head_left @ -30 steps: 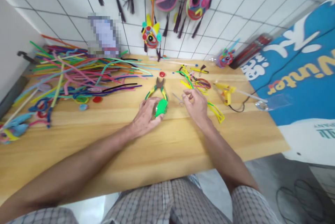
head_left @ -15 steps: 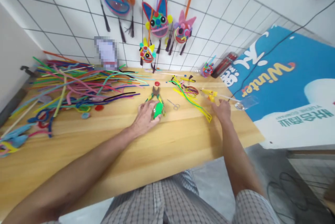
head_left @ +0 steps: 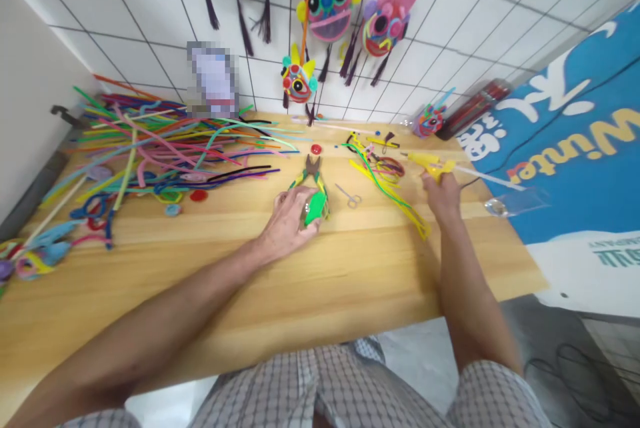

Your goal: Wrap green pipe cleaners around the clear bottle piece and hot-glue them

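Note:
My left hand (head_left: pixel 289 223) is closed around a small clear ball with a bright green patch (head_left: pixel 315 208), just above the wooden tabletop. Pliers with green and yellow handles (head_left: pixel 313 167) lie right behind that hand, their handles partly covered by it. On the right, the fingers of my right hand (head_left: pixel 444 200) wrap the handle of a yellow glue gun (head_left: pixel 424 160), whose nozzle points left. A white glue stick (head_left: pixel 487 176) sticks out of its back end. Between the hands are small scissors (head_left: pixel 353 200) and a bundle of yellow and green pipe cleaners (head_left: pixel 385 189).
A big heap of coloured pipe cleaners (head_left: pixel 165 148) covers the table's left rear. Decorated masks (head_left: pixel 327 5) hang from the white wall grid. A dark red flask (head_left: pixel 475 108) lies slanted at the right rear, beside a small decorated figure (head_left: pixel 429 121). A red disc (head_left: pixel 316 149) lies behind the pliers.
My right hand has closed more fully around the glue gun's handle. My left hand keeps its hold on the ball. The camera view has shifted, moving the scene rightward.

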{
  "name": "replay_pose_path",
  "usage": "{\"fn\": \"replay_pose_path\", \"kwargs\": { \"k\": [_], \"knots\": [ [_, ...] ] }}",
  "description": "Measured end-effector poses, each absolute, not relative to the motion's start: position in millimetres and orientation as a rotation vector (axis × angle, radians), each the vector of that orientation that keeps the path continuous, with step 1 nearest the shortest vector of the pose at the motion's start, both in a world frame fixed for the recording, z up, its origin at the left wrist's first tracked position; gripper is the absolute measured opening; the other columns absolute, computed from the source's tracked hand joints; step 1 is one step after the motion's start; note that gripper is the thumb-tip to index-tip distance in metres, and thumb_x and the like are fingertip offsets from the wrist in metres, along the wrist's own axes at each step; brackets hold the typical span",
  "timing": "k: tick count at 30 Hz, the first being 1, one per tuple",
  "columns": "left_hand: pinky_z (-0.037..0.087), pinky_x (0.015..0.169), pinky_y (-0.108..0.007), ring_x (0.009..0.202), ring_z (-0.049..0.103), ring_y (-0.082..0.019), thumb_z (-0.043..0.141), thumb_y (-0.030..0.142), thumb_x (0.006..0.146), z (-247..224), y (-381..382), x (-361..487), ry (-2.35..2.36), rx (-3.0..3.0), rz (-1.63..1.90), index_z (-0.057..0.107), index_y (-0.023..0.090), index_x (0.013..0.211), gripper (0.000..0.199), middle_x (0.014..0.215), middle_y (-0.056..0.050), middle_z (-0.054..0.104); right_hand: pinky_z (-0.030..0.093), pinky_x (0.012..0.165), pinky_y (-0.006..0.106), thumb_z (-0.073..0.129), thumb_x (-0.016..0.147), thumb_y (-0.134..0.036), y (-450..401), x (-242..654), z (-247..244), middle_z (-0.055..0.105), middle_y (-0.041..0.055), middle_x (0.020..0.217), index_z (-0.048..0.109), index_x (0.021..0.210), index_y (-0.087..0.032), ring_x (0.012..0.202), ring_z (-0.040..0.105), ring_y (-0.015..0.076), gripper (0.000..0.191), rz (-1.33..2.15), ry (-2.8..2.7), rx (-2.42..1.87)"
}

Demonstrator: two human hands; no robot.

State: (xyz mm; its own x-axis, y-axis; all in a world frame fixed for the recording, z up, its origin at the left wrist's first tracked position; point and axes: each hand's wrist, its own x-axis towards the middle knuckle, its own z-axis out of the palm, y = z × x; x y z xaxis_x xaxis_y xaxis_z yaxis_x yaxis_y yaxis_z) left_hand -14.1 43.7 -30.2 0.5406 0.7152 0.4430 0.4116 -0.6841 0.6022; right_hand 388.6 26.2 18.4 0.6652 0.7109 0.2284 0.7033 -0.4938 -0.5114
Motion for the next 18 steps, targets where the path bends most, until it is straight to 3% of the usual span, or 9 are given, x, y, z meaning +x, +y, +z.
{"fn": "replay_pose_path", "kwargs": {
  "k": [2, 5, 8, 12, 18],
  "knots": [
    [0.043, 0.112, -0.051, 0.136, 0.058, -0.033, 0.062, 0.025, 0.091, -29.7, 43.4, -14.2, 0.909, 2.353, 0.967, 0.046, 0.021, 0.144, 0.055, 0.143, -0.015, 0.061, 0.057, 0.079, 0.043, 0.062, 0.090, -0.045, 23.1, 369.4, 27.7, 0.076, 0.0123, 0.095, 0.072, 0.105, -0.018, 0.086, 0.070, 0.0296, 0.032, 0.069, -1.132, -2.137],
    [0.043, 0.112, -0.052, 0.136, 0.057, -0.033, 0.062, 0.025, 0.091, -29.1, 43.1, -14.5, 0.905, 2.351, 0.977, 0.046, 0.022, 0.144, 0.056, 0.143, -0.015, 0.061, 0.058, 0.075, 0.041, 0.071, 0.084, -0.053, 18.3, 327.0, 37.3, 0.076, 0.0095, 0.093, 0.071, 0.100, -0.021, 0.084, 0.070, 0.0281, 0.036, 0.183, -1.238, -1.936],
    [0.044, 0.111, -0.052, 0.135, 0.058, -0.033, 0.061, 0.027, 0.091, -29.0, 43.2, -15.0, 0.909, 2.352, 0.971, 0.045, 0.021, 0.145, 0.056, 0.144, -0.016, 0.060, 0.057, 0.067, 0.036, 0.081, 0.073, -0.055, 11.4, 279.8, 34.2, 0.075, 0.0070, 0.084, 0.070, 0.094, -0.019, 0.077, 0.069, 0.0258, 0.042, 0.267, -1.276, -1.874],
    [0.044, 0.112, -0.051, 0.136, 0.057, -0.032, 0.060, 0.030, 0.093, -29.9, 43.8, -15.9, 0.925, 2.353, 0.959, 0.044, 0.021, 0.146, 0.057, 0.144, -0.016, 0.061, 0.054, 0.058, 0.031, 0.078, 0.074, -0.052, -1.8, 242.0, 13.4, 0.068, 0.0023, 0.066, 0.066, 0.074, -0.022, 0.060, 0.065, 0.0202, 0.032, 0.384, -1.465, -1.867],
    [0.043, 0.114, -0.051, 0.136, 0.057, -0.032, 0.061, 0.033, 0.094, -29.5, 43.8, -16.1, 0.939, 2.362, 0.957, 0.044, 0.021, 0.147, 0.057, 0.143, -0.015, 0.063, 0.061, 0.071, 0.035, 0.069, 0.075, -0.041, -7.7, 243.7, -11.5, 0.077, 0.0070, 0.082, 0.071, 0.092, -0.021, 0.073, 0.074, 0.0243, 0.026, 0.246, -1.595, -1.780]
  ]
}}
